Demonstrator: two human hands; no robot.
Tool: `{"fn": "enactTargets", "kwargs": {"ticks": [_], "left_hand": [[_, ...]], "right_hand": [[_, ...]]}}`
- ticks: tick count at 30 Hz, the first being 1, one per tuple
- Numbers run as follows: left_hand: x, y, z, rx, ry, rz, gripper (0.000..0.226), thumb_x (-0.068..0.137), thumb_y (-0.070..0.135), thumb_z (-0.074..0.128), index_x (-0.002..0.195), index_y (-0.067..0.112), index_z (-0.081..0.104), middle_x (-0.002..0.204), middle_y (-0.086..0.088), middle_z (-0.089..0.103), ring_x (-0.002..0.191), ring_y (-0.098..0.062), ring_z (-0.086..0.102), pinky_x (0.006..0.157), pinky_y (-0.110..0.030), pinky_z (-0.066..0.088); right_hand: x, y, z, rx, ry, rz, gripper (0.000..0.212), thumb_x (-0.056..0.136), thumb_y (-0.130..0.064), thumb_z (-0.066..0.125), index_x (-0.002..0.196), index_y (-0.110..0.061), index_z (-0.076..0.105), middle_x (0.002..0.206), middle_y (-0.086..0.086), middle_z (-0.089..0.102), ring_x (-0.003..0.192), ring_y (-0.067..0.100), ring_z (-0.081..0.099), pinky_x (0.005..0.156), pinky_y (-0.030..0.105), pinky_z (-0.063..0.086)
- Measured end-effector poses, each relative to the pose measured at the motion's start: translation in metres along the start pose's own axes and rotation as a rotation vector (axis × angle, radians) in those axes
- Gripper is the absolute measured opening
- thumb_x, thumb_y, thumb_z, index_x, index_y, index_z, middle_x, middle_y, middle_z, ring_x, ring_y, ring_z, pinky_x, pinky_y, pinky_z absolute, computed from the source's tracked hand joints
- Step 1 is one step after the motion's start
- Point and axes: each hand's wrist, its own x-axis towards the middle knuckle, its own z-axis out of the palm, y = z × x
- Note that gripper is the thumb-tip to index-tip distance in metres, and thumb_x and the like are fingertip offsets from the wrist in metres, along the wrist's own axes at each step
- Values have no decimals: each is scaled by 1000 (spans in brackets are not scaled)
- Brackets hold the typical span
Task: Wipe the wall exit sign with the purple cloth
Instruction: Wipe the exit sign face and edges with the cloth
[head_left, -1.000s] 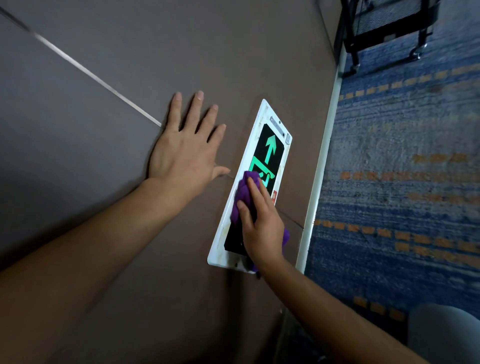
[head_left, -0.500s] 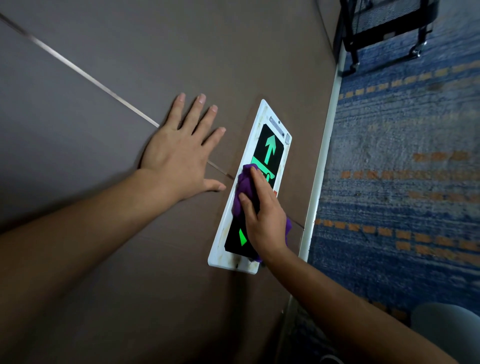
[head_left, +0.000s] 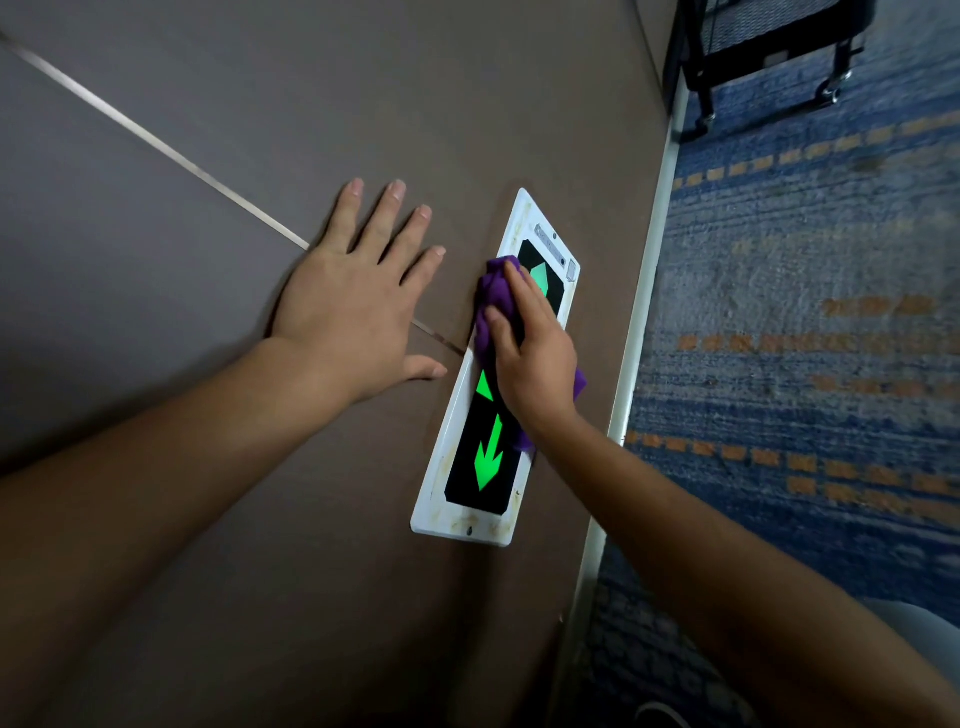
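Observation:
The exit sign (head_left: 480, 467) is a long white-framed panel with a black face and green arrows, fixed low on the brown wall. My right hand (head_left: 530, 358) presses the bunched purple cloth (head_left: 496, 296) onto the sign's middle and upper part, hiding the green figure there. The lower arrow and the tip of the upper arrow show. My left hand (head_left: 358, 301) lies flat on the wall to the left of the sign, fingers spread, holding nothing.
A thin metal strip (head_left: 156, 140) runs diagonally across the wall and under my left hand. A white skirting (head_left: 644, 291) meets blue carpet with orange dashes (head_left: 810, 338) on the right. A black wheeled cart (head_left: 769, 57) stands at the top right.
My right hand has slid the cloth up along the sign, away from its lower end, uncovering the lower green arrow and covering most of the upper one. My left hand stays on the wall.

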Motion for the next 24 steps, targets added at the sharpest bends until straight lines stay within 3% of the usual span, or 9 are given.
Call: {"fn": "enactTargets", "kwargs": {"ticks": [8, 16, 22, 24], "left_hand": [[1, 2, -4, -13, -5, -8, 109, 83, 90, 9, 164, 18, -5, 172, -18, -11, 158, -42, -14, 125, -64, -3], [3, 2, -4, -48, -17, -19, 107, 84, 89, 14, 164, 20, -5, 172, -17, -12, 158, -42, -16, 125, -64, -5], [7, 0, -2, -70, -5, -12, 105, 85, 89, 18, 164, 22, 0, 173, -15, -9, 158, -41, -14, 124, -63, -6], [11, 0, -3, -81, -11, -6, 106, 84, 90, 19, 164, 24, 1, 173, -14, -8, 158, -40, -14, 124, -63, -6]], "right_hand": [[-78, 10, 10, -26, -83, -46, 58, 105, -29, 56, 159, -31, 36, 167, -12, 32, 156, 4, 23, 125, 25, 23], [-23, 3, 5, -48, -26, -66, 54, 105, -29, 57, 157, -31, 41, 165, -9, 38, 154, 12, 31, 121, 34, 35], [10, 0, 2, -20, 26, -27, 54, 102, -28, 59, 154, -34, 44, 159, -9, 47, 146, 10, 41, 106, 22, 36], [-1, 1, 3, -21, 27, -24, 55, 102, -29, 59, 154, -35, 43, 161, -11, 44, 147, 8, 40, 109, 21, 35]]}}
